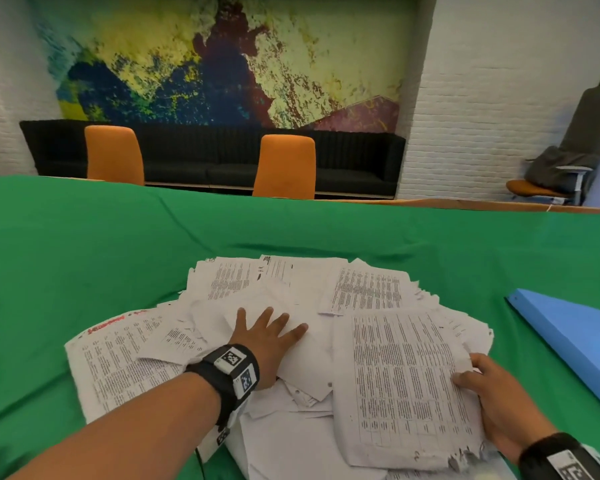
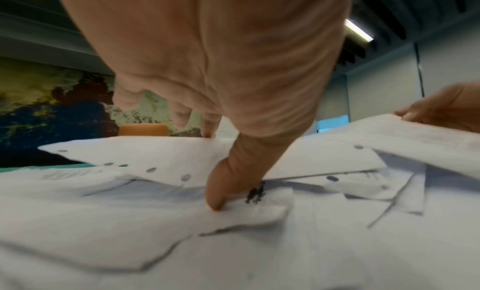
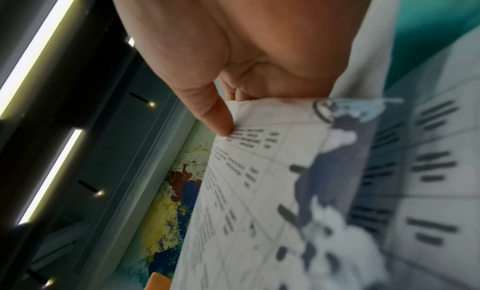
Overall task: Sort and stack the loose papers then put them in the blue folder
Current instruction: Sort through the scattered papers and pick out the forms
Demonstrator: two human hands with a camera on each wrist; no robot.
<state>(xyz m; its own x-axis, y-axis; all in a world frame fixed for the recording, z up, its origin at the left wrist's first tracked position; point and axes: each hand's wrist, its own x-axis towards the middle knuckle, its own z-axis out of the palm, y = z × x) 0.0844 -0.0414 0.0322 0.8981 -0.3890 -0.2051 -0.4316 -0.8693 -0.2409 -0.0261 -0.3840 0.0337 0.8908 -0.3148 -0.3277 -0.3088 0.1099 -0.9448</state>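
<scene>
- Head view: left hand (image 1: 269, 344) flat on loose papers (image 1: 302, 292), fingers spread
- right hand (image 1: 492, 396) fingers pinching printed sheet (image 1: 406, 382) edge
- blue folder (image 1: 575, 341) beside pile on surface (image 1: 84, 258)

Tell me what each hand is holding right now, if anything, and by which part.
The right hand pinches a printed table sheet by its right edge, thumb on top. The left hand holds nothing; it presses flat on the paper pile.
</scene>
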